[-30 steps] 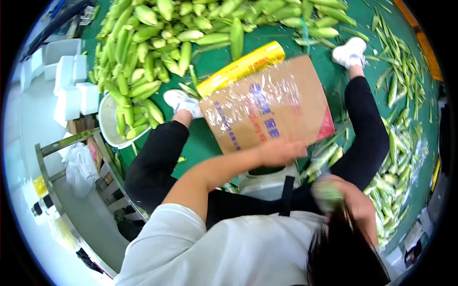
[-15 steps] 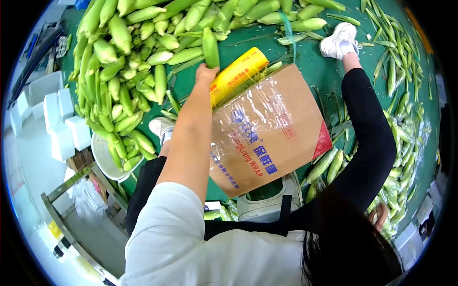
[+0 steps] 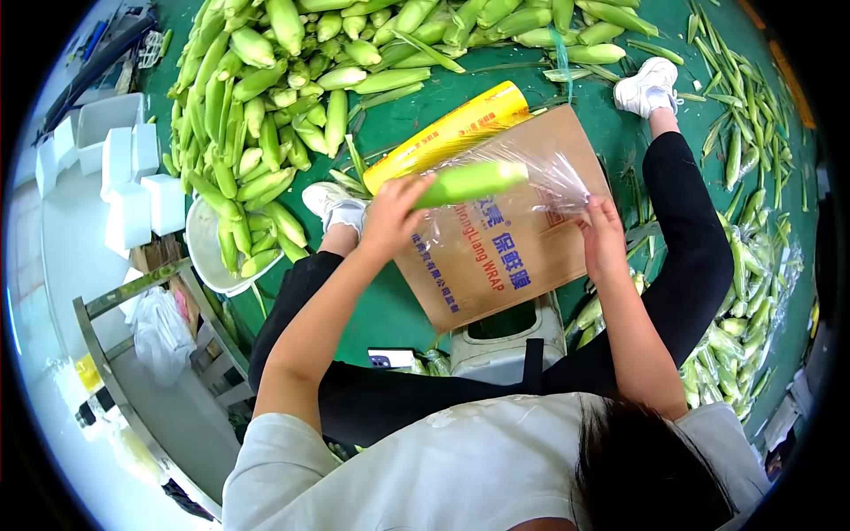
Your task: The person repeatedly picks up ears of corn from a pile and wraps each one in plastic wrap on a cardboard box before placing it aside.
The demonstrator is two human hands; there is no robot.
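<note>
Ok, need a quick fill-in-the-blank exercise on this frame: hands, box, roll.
1. The left hand holds an ear of corn with a husk coloured ____.
2. The right hand pinches clear film spread over a brown box made of ____.
3. The roll along the box's far edge is coloured ____.
4. The box's red English print ends in the word ____.

Missing words: green; cardboard; yellow; WRAP.

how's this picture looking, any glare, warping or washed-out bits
Head view: white glare streaks the clear plastic film by the right hand; head view: blue and red print on the brown cardboard box is readable; head view: fisheye distortion bends the edges into black corners, and the pale bluish-white surface at far left looks washed out.
</note>
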